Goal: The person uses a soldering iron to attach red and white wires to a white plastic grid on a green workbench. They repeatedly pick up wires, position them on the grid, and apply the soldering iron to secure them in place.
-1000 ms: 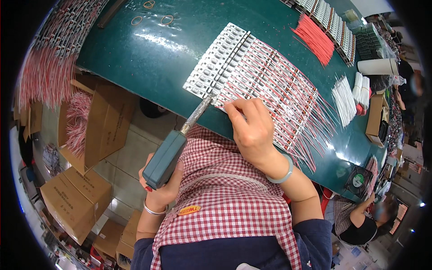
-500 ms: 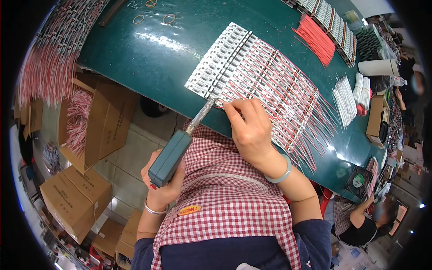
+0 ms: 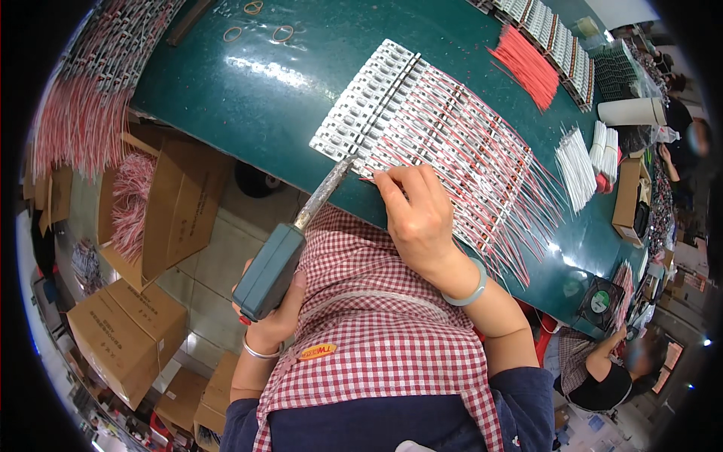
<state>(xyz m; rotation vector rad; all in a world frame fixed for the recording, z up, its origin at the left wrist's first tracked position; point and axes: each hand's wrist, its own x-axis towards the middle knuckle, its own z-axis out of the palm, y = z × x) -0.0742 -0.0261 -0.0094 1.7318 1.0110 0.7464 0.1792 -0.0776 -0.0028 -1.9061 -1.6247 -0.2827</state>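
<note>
From my remote seat I read this as a soldering step partway along a row: at the far left open cardboard boxes (image 3: 162, 218) stand on the floor beside the desk (image 3: 248, 98), and one holds a tangle of pink and white wires (image 3: 132, 203), while the closed cartons (image 3: 124, 331) lower down show nothing of what is in them. Next comes my left hand (image 3: 275, 313), its grip clenched around the grey-green handle of the soldering iron (image 3: 282, 260), whose metal tip reaches up to the near edge of the row of white parts (image 3: 373, 102) lying on the desk. Just right of the tip, my right hand (image 3: 418, 218) rests on the red and white leads (image 3: 467, 158), its grip pinching one lead at the fingertips near the tip. I judge the next move calls for steadying that lead against its part and bringing the tip onto the joint without touching its neighbours. Farther right lie a loose red wire bundle (image 3: 527, 64), white wire bundles (image 3: 576, 158), and a small brown box (image 3: 626, 200) whose inside I cannot make out
</note>
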